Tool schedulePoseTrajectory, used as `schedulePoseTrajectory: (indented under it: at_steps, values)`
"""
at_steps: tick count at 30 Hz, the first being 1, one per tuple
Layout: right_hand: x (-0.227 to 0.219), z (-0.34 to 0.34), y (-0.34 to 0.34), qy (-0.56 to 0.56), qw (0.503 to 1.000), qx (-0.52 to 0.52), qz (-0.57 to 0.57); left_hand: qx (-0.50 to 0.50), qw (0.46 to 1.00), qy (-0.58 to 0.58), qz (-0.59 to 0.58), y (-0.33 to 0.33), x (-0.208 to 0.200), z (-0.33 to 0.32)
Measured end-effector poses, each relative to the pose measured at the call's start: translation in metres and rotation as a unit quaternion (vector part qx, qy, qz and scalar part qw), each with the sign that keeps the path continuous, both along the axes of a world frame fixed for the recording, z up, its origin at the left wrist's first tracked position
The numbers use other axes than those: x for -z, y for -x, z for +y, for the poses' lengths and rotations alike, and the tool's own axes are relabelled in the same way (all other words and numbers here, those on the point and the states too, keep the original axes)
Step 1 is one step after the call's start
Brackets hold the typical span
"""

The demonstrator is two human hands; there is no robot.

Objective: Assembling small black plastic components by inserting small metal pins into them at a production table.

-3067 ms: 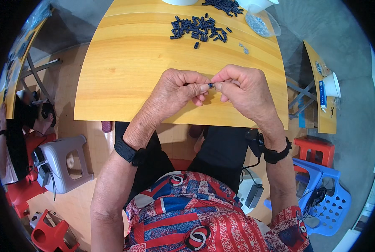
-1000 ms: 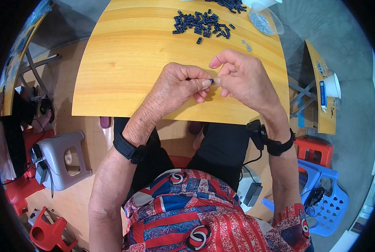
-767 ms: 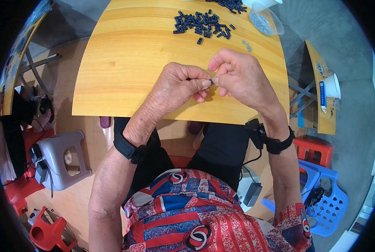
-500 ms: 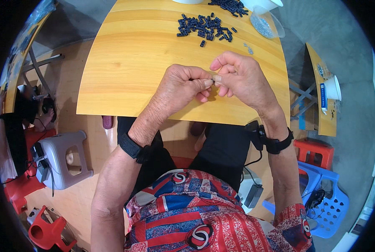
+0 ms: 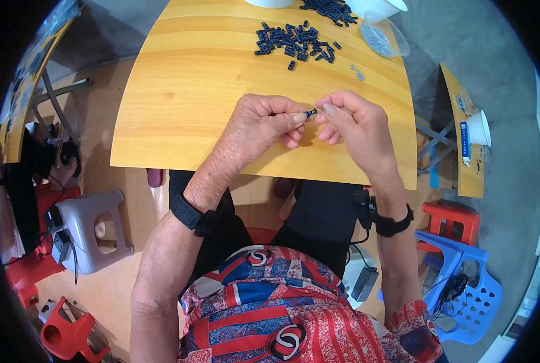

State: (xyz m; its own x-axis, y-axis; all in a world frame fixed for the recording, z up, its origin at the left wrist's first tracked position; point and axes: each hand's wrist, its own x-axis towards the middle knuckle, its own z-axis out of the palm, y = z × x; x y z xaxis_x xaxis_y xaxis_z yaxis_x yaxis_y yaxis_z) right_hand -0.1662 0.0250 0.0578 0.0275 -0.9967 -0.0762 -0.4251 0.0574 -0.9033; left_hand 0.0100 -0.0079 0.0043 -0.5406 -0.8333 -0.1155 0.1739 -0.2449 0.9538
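My left hand (image 5: pixel 264 120) is closed above the wooden table (image 5: pixel 179 115), with a small black plastic part (image 5: pixel 310 113) pinched between thumb and forefinger. One end of the part sticks out toward my right hand (image 5: pixel 359 124). That hand's thumb and forefinger are pressed together right by the part's end; whatever lies between them is too small to make out. Beyond my hands lies a loose heap of similar black parts (image 5: pixel 294 41). A few tiny silvery pieces (image 5: pixel 358 72) are scattered to its right. Black wristbands (image 5: pixel 188 213) circle both wrists.
Farther back are a second black heap (image 5: pixel 330 9), a clear shallow dish (image 5: pixel 397 42) of silvery pieces and a white tub (image 5: pixel 382 6). To the right stand a side table (image 5: pixel 467 172), a red stool (image 5: pixel 457 221) and a blue plastic seat (image 5: pixel 476 302). A grey stool (image 5: pixel 91 233) stands left.
My right hand has turned and drawn slightly away to the right, its fingers closing more, so the black part's end now shows. My left hand has barely moved.
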Motion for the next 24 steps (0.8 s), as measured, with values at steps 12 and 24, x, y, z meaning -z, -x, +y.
schedulePoseTrajectory:
  at_steps: [12, 24]
  values:
    - [0.018, 0.022, -0.013, 0.354, 0.854, -0.044, 0.378, 0.006, 1.000, 0.000, -0.010, 0.001, 0.000, 0.001]
    - [0.025, 0.022, -0.020, 0.364, 0.824, -0.080, 0.426, 0.006, 0.998, 0.018, -0.053, 0.003, 0.001, 0.002]
